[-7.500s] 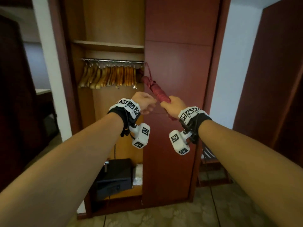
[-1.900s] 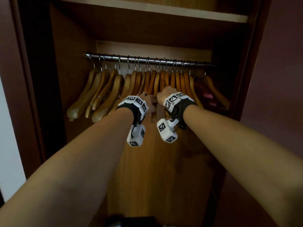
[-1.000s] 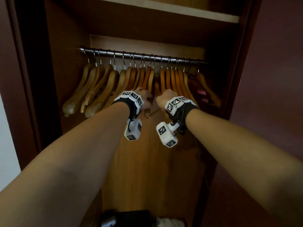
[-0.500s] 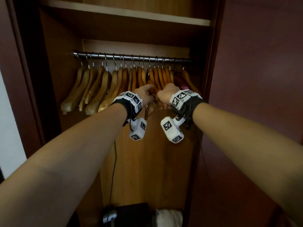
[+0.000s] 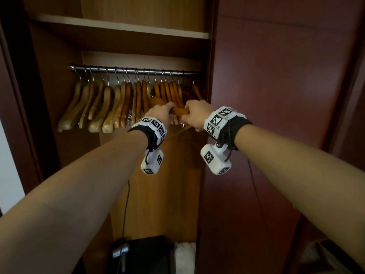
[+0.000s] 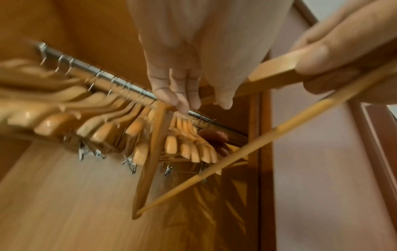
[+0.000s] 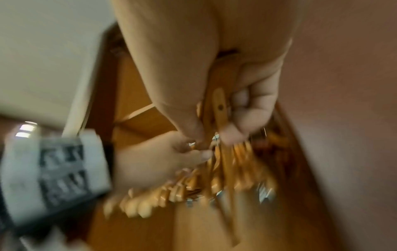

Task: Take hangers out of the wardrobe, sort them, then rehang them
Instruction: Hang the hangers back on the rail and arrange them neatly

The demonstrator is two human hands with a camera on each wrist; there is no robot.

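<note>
Gripping one wooden hanger [image 5: 178, 111], both hands; no writing is legible.

This looks like a bedroom in a home or a hotel. There is a tall wooden wardrobe [image 5: 256, 95] with dark red doors. Inside it is a shelf [image 5: 118, 26], a shiny metal rail [image 5: 128, 70] full of wooden hangers [image 5: 110, 107], and a small black box [image 5: 150, 254] at the bottom.

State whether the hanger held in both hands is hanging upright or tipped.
Tipped. The hanger lies slanted across the left wrist view, gripped by the right hand and left hand; the other hangers hang from the rail.
</note>
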